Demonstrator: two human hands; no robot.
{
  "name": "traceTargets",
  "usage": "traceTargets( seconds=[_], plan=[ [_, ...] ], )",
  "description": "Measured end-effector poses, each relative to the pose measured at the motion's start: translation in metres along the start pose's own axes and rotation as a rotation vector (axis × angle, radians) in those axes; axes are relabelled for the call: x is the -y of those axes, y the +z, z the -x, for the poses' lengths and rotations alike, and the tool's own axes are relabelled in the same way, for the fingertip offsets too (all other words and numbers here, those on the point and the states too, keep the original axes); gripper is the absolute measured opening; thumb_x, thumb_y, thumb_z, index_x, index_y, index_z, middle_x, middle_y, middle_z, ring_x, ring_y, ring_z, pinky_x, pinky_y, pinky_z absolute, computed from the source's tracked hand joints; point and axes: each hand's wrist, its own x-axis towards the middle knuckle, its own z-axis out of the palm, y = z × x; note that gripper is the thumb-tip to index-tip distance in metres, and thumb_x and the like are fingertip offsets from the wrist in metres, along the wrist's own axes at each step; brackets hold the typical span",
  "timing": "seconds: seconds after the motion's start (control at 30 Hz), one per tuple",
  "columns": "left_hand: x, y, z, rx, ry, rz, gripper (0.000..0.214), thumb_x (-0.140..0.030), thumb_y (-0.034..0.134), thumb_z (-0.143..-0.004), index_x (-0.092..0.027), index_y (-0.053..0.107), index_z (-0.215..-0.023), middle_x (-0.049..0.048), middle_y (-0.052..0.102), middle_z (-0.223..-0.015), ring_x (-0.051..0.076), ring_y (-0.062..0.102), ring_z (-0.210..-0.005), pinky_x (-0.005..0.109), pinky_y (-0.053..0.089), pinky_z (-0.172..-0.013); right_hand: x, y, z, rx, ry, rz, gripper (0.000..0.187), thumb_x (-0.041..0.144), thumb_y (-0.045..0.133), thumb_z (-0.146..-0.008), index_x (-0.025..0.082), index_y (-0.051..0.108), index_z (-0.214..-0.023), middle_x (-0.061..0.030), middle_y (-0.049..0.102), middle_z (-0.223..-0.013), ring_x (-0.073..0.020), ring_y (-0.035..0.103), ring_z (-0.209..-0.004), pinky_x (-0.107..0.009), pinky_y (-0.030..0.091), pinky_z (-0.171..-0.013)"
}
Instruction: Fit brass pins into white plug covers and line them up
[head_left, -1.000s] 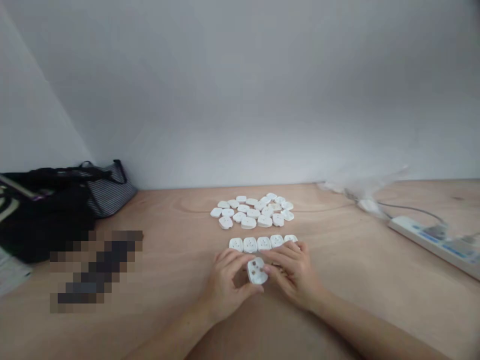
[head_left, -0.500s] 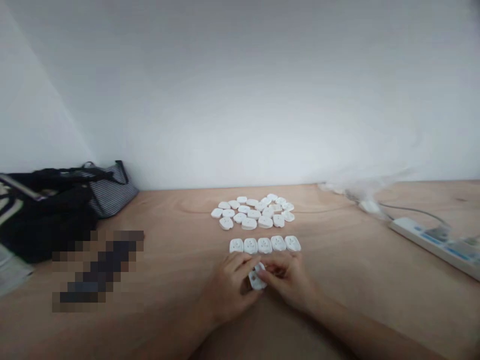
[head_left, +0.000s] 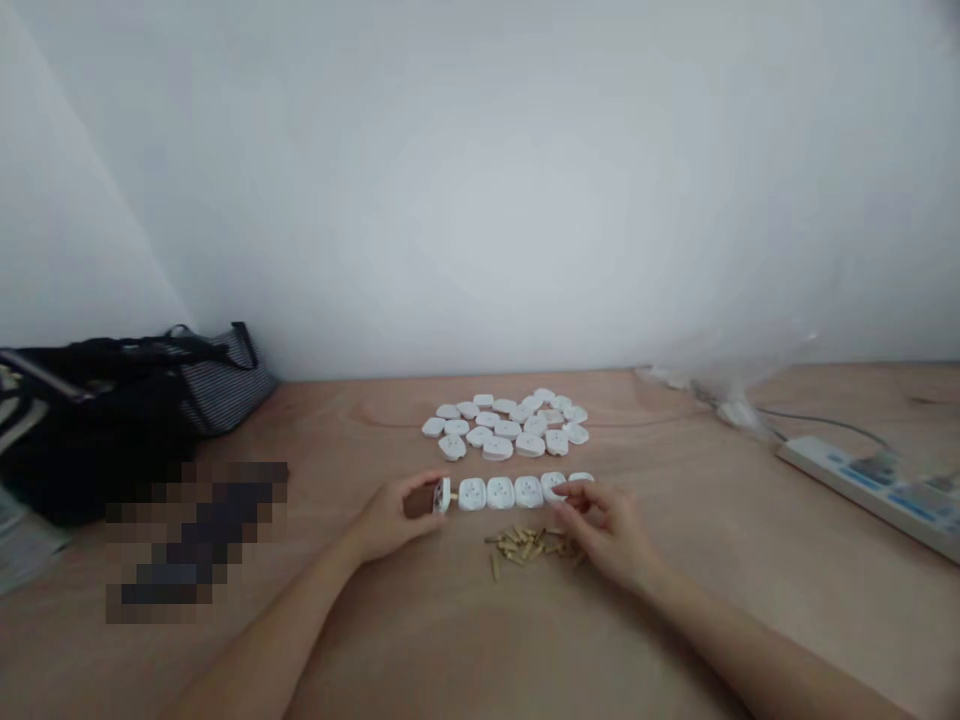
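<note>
At the left end of a row, my left hand (head_left: pixel 405 515) grips a white plug housing (head_left: pixel 442 495) on edge between thumb and fingers. A small brass-coloured pin (head_left: pixel 454 496) sticks out of its right side. The row of white plug housings (head_left: pixel 500 492) lies flat, with holes facing up. My right hand (head_left: pixel 600 525) is closed, thumb and index finger at the right edge of a housing (head_left: pixel 553 484) in that row. It partly covers the rightmost housing (head_left: pixel 580 479). Loose brass pins (head_left: pixel 525 543) lie in a heap below the row, some hidden beneath my right hand.
More white housings (head_left: pixel 498 448) lie in a loose group farther back. To the right are a power strip (head_left: pixel 870 490) and clear plastic bag (head_left: pixel 739 400). A black bag (head_left: pixel 90 430) and a pixelated dark object (head_left: pixel 202 540) are at left.
My hands have moved apart from the middle. The left has carried its housing left to the row's end and tipped it on edge; the right has reached the row. The brass pins are now uncovered.
</note>
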Motion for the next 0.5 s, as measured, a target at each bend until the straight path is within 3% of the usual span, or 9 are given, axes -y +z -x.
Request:
traceTargets(
  seconds=[0.2,0.33,0.5],
  plan=[
    [-0.001,0.001,0.0,0.002,0.048,-0.04,0.058,-0.035,0.067,-0.072,-0.018,0.052,-0.125,0.0086,0.057,-0.127,0.027,0.052,-0.116,0.04,0.038,-0.101,-0.001,-0.006,-0.001,0.134,-0.048,0.115,0.021,0.041,0.058,-0.08,0.024,0.068,-0.088,-0.0027,0.069,-0.078,-0.0212,0.061,-0.078,-0.041,0.035,-0.083],
    [-0.015,0.001,-0.007,-0.025,0.158,-0.291,0.065,-0.042,0.065,-0.074,-0.019,0.045,-0.131,0.012,0.05,-0.134,0.03,0.044,-0.122,0.045,0.032,-0.103,0.003,-0.014,-0.002,0.278,-0.098,0.208,0.012,0.036,0.062,-0.078,0.026,0.069,-0.08,-0.0008,0.07,-0.08,-0.0228,0.058,-0.083,-0.041,0.031,-0.082],
    [-0.03,0.009,-0.024,0.116,0.16,-0.541,0.063,-0.042,0.066,-0.073,-0.022,0.047,-0.129,0.0127,0.055,-0.128,0.032,0.044,-0.121,0.056,0.015,-0.105,0.005,-0.017,-0.002,0.303,-0.129,0.238,0.008,0.032,0.064,-0.076,0.028,0.068,-0.081,0.0015,0.068,-0.08,-0.0212,0.057,-0.084,-0.038,0.029,-0.081]
  ],
)
